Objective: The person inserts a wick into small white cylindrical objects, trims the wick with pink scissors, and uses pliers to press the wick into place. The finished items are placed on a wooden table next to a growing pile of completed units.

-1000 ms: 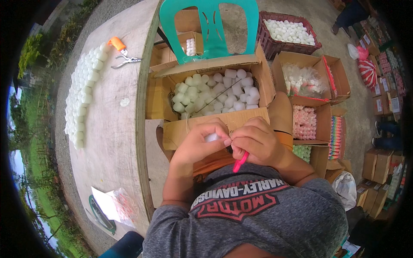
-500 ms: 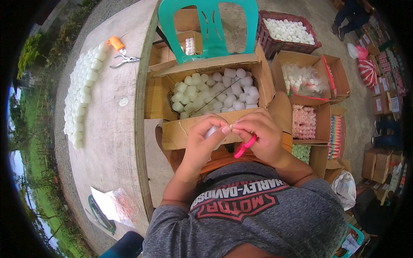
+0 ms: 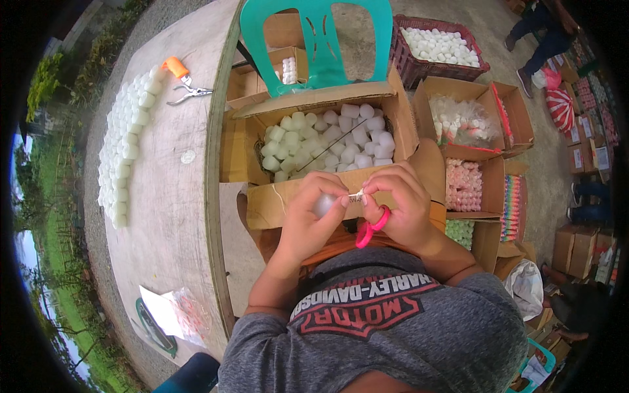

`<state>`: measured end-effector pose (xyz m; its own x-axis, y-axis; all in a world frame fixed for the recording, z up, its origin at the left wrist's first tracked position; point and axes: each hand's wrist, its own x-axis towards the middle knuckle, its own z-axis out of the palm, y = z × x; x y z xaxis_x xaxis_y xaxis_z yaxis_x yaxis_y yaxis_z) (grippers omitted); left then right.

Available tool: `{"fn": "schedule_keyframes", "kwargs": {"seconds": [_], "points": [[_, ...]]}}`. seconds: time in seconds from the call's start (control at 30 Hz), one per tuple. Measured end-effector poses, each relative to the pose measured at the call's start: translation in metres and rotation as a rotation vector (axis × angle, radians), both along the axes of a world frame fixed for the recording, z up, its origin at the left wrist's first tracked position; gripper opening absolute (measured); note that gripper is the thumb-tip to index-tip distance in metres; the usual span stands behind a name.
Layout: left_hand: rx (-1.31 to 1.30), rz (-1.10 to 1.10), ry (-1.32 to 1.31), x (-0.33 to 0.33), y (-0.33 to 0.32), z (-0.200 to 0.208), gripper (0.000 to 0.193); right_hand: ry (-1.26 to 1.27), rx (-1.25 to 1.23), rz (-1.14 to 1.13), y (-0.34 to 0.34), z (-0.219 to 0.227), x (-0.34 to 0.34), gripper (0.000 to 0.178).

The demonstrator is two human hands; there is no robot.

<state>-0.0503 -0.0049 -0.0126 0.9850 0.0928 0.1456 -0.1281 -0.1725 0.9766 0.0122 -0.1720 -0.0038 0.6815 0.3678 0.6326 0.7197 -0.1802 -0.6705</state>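
Over the near flap of a cardboard box, my left hand (image 3: pixel 308 216) is closed around a short white candle (image 3: pixel 324 205). A pale wick (image 3: pixel 355 195) stretches from it toward my right hand (image 3: pixel 398 202), whose thumb and forefinger pinch the wick's end. Pink-handled scissors (image 3: pixel 372 229) hang from the fingers of that same hand; their blades are hidden. Just beyond, many loose white candles (image 3: pixel 314 141) fill the box (image 3: pixel 239 150), and a thin dark rod (image 3: pixel 333 144) lies across them.
The table (image 3: pixel 180 223) on my left carries rows of white candles (image 3: pixel 128 144), orange-handled pliers (image 3: pixel 187 80) and a plastic bag (image 3: pixel 190 318). A green chair (image 3: pixel 318 49) stands behind the box. On the right are a full crate (image 3: pixel 440 72), cartons (image 3: pixel 468 98) and another person's legs (image 3: pixel 540 49).
My hands have drawn slightly apart, and the wick now shows stretched between them. The scissors' handles have tilted a little. At the upper right the other person's legs have moved.
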Motion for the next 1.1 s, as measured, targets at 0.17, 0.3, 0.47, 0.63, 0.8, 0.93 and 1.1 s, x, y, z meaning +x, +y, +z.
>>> {"fn": "schedule_keyframes", "kwargs": {"seconds": [0.17,0.3,0.47,0.63,0.8,0.93,1.1], "points": [[0.165,0.048,-0.108,0.002,-0.003,0.008,0.008,0.068,0.005,0.022,-0.003,-0.004,0.001,0.021],[0.197,0.093,-0.138,0.002,-0.004,0.011,0.009,0.087,0.020,0.049,-0.005,-0.006,0.003,0.023],[0.223,0.086,-0.124,0.001,-0.002,0.013,0.010,0.193,0.075,0.147,0.000,-0.003,-0.001,0.025],[0.393,0.059,-0.252,0.002,-0.001,0.016,0.013,0.289,0.008,0.176,-0.004,-0.003,-0.005,0.019],[0.482,0.084,-0.345,-0.001,-0.002,0.017,0.017,0.381,0.109,0.210,-0.005,-0.003,-0.005,0.015],[0.543,0.126,-0.402,-0.003,-0.005,0.020,0.020,0.473,0.141,0.247,-0.012,0.000,-0.004,0.013],[0.606,0.207,-0.447,-0.004,-0.004,0.021,0.021,0.466,0.097,0.268,-0.019,0.000,-0.003,0.012]]}}
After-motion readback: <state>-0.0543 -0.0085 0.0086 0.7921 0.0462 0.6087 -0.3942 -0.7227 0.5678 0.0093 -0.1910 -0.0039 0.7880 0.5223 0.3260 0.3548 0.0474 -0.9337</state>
